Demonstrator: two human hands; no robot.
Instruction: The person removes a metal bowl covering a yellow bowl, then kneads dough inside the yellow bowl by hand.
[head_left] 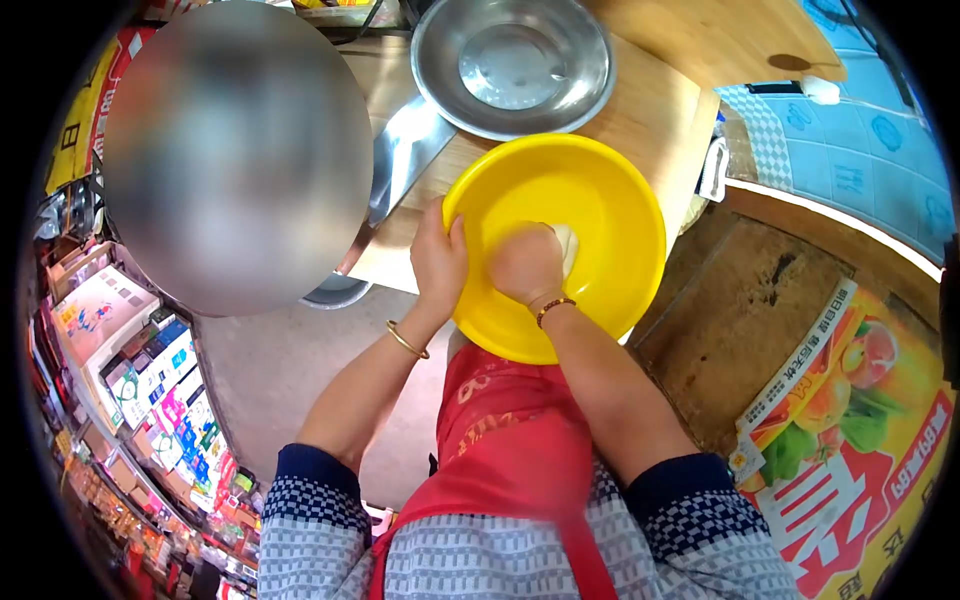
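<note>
A large yellow basin (610,240) sits at the near edge of the wooden table (650,110). Inside it lies a piece of pale dough (567,247), mostly covered by my right hand (527,264). That hand is closed like a fist and presses on the dough, its outline a little blurred. My left hand (438,256) grips the basin's left rim, with the thumb on the inner side and the fingers outside.
Behind the basin is a metal bowl (512,65), with a wide metal blade (408,150) left of it. A blurred round area hides the upper left. Boxed goods (165,400) stand at left; a printed carton (850,440) is at right.
</note>
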